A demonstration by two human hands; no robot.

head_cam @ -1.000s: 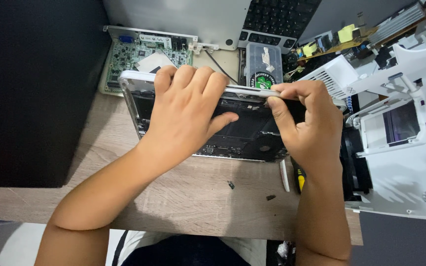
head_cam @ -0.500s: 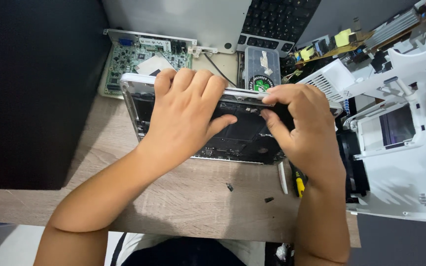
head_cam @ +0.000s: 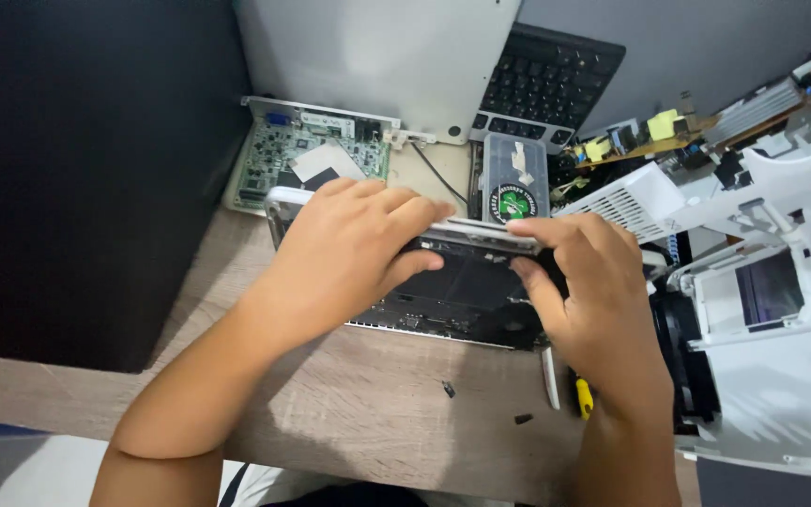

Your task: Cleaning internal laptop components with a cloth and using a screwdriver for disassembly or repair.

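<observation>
nearest the camera, two bare forearms reach out over the wooden table [head_cam: 359, 413], with small dark bits [head_cam: 449, 388] loose on it. just right of these, a yellow-handled tool [head_cam: 584, 398] lies by the right wrist, partly covered.

the opened laptop base [head_cam: 462, 296] lies across the table between the hands, its long axis running left to right, dark insides facing up. the left hand [head_cam: 349, 258] lies flat over its left half, fingers [head_cam: 405, 208] close together and curled over the far edge, thumb pressed on the inside. the right hand [head_cam: 593, 291] grips the right end, fingers bent over the far rim and thumb tucked inward; both hands are clamped on the base, neither one nearer than the other. the far edge lies directly under the fingertips, so i cannot tell what the tips catch on. the left and right corners of the base are hidden.

beyond it, a green circuit board [head_cam: 307, 160], a small clear parts box [head_cam: 515, 178], a silver laptop [head_cam: 377, 56] and a dark keyboard [head_cam: 546, 89]. white plastic housings [head_cam: 772, 310] are cut off at right.
</observation>
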